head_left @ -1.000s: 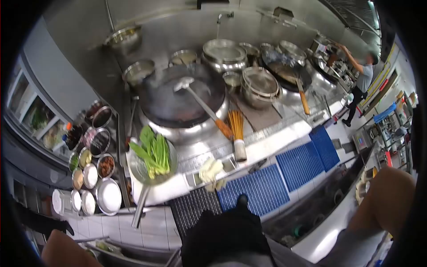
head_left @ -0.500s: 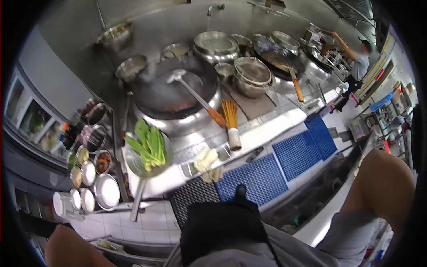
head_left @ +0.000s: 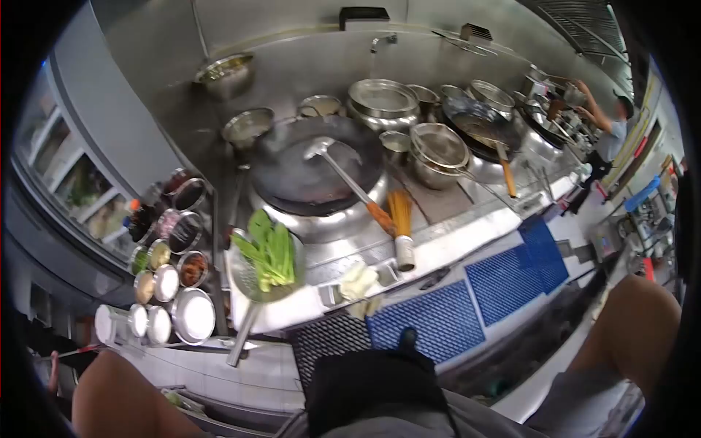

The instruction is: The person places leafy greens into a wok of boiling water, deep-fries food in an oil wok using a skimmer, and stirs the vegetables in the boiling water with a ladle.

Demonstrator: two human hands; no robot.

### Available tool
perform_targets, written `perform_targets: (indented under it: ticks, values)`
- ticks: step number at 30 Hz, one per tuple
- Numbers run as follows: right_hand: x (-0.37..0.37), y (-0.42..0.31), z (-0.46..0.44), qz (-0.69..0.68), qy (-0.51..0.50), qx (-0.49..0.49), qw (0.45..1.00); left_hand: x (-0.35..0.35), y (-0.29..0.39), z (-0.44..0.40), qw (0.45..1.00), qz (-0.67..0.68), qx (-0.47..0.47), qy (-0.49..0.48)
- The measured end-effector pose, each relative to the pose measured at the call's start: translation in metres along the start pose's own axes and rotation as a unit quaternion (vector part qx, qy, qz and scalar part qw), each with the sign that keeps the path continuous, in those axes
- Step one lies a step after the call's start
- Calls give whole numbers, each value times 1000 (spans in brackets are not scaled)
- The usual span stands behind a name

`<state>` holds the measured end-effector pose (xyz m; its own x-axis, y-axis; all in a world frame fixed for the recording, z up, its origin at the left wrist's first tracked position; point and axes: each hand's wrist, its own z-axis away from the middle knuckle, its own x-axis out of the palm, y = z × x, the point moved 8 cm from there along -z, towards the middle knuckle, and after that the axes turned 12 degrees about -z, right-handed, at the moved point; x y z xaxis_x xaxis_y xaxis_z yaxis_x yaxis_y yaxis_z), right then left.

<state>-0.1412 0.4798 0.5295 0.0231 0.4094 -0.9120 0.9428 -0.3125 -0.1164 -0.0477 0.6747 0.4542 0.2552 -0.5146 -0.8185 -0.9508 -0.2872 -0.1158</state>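
Neither of my hands shows. Only my bent left arm [head_left: 120, 398] at the lower left and my right arm [head_left: 621, 328] at the lower right are in view. On the stove before me sits a large dark wok [head_left: 314, 186] with a ladle [head_left: 347, 179] resting in it, its wooden handle toward me. A bamboo brush [head_left: 401, 230] lies beside that handle. Green leafy vegetables [head_left: 269, 252] lie in a long-handled strainer [head_left: 244, 325] at the counter's front left. A pale cloth [head_left: 358, 281] hangs at the front edge.
Bowls of ingredients [head_left: 193, 270] stand at the left. A strainer on a pot [head_left: 438, 146] and a second wok [head_left: 478, 128] are to the right. A co-worker [head_left: 606, 128] reaches over the far stove. Blue mats [head_left: 427, 321] cover the floor.
My view has shifted, so the stove and its things appear further right and slightly lower. The ladle, brush and vegetables keep their places.
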Motion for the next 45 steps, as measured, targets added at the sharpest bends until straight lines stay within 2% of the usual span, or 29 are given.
perform_targets:
  ticks: [8,12,16,19,20,23,24,25,26,27,30,33,36,41,42,45]
  values:
    - [-15,-20,0,-22,54,-62,996,1,0,2,999,-26,-3,19]
    - [-56,-44,-1,-74,156,-123,977,0,-4,4,999,-18,-15,28]
    - [-96,-69,10,-117,287,-206,928,-11,-3,11,998,-25,-17,54]
    - [-99,-51,33,-140,379,-192,895,-24,-3,13,995,-32,-15,89]
    - [-91,-37,47,-141,399,-161,892,-32,-3,14,993,-35,-16,108]
    - [-48,17,94,-28,381,41,923,-59,0,15,981,-44,-24,189]
    - [-37,29,100,-51,356,41,932,-67,2,15,975,-51,-25,217]
    - [-22,44,105,-82,364,86,924,-76,3,18,965,-49,-32,254]
    - [-3,60,112,-102,350,178,914,-80,5,20,956,-47,-37,288]
    - [16,76,119,-163,314,232,906,-83,7,22,946,-41,-43,320]
    - [87,118,142,-261,232,355,867,-76,11,31,916,-1,-72,395]
    - [167,147,178,-301,178,467,812,-24,1,28,912,83,-141,377]
    - [215,160,198,-312,122,505,796,90,-18,28,905,208,-269,257]
    - [222,187,232,-329,98,508,790,273,-3,79,808,318,-492,68]
    - [219,196,239,-329,103,508,789,292,6,82,780,341,-517,88]
    - [207,221,254,-335,111,507,786,331,31,74,744,383,-547,45]
